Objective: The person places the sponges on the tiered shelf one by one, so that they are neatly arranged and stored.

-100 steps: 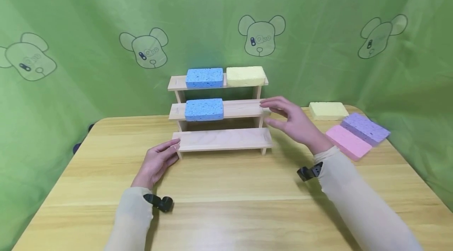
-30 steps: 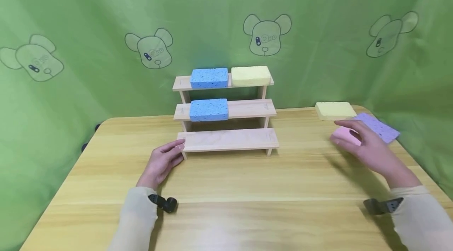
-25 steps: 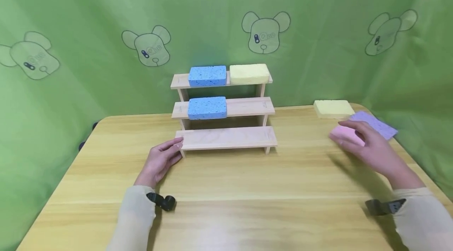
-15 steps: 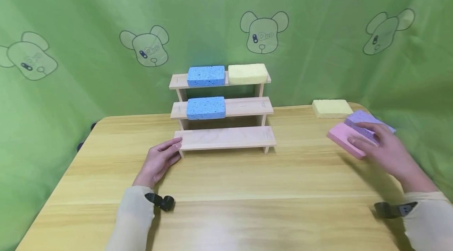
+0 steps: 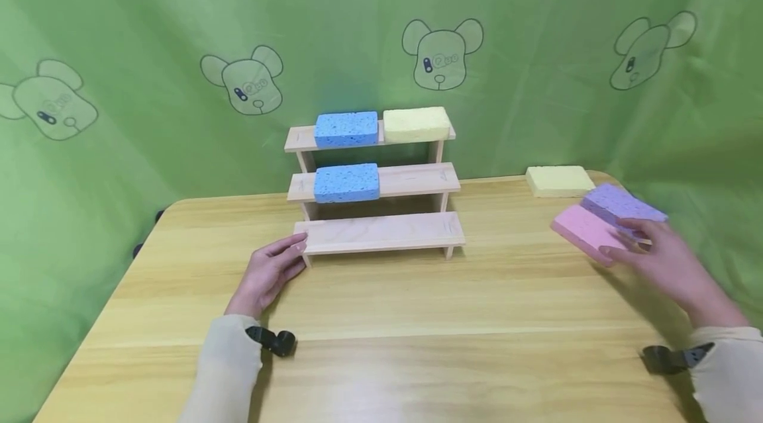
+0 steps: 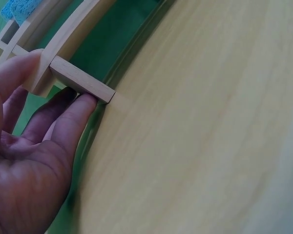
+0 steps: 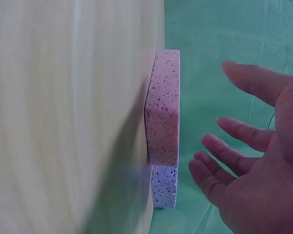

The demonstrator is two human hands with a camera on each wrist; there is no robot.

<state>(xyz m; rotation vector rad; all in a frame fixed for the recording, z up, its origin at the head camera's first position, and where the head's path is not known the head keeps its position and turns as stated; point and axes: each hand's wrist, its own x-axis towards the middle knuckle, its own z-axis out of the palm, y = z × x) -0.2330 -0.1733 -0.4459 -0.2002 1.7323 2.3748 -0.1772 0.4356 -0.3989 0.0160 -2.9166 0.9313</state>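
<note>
The left hand [image 5: 268,274] grips the wooden rack [image 5: 381,232] at its lowest tier's left end. The right hand [image 5: 670,261], loosely spread, holding nothing, hovers near the pink sponge [image 5: 583,228].

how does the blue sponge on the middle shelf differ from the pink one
Place: the blue sponge sits on the middle shelf, the pink sponge lies on the table.
Angle: the blue sponge lines up with its shelf; the pink sponge lies diagonally in the head view.
Neighbor: the blue sponge is alone on its shelf; the pink sponge lies beside the purple sponge.
Both are flat, rectangular and porous.
</note>
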